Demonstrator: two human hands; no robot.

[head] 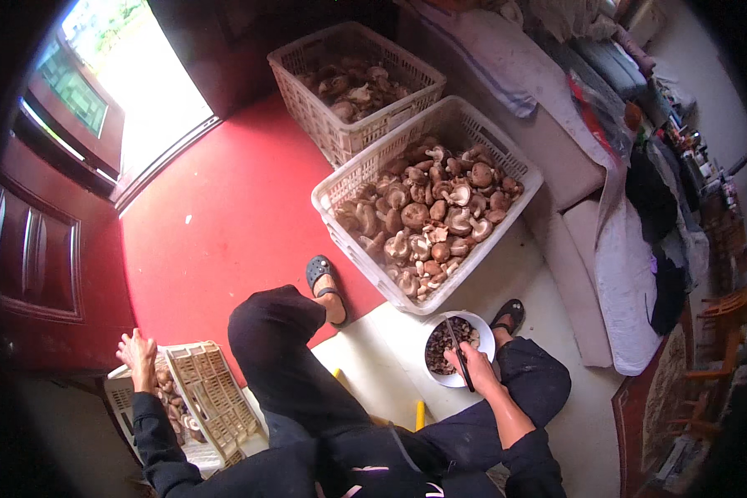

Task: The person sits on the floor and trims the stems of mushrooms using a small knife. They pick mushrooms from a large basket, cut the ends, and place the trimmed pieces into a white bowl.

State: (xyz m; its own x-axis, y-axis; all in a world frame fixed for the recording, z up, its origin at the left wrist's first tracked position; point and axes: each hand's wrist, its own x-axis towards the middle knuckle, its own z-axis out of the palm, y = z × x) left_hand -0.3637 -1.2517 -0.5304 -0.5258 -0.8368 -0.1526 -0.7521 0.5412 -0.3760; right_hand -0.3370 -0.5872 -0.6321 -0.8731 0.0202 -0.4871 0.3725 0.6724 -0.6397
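In the head view, my right hand [474, 367] grips a dark-handled cutting tool [455, 339], its blade lying over a white bowl [487, 333] of cut mushroom stems [439, 350]. My left hand [137, 355] is at the far left, over the rim of a tilted plastic basket [215, 395] that holds mushrooms [173, 401]; whether its fingers hold anything cannot be made out. Beyond the bowl stands a large white plastic crate [373, 277] with many brown-capped mushrooms [416, 216].
A second crate [355, 134] of mushrooms stands behind the large one. A red mat [205, 205] covers the floor by an open doorway [143, 81]. On the right is a sofa [588, 274] with cloths. Yellow stool legs [420, 416] show between my legs.
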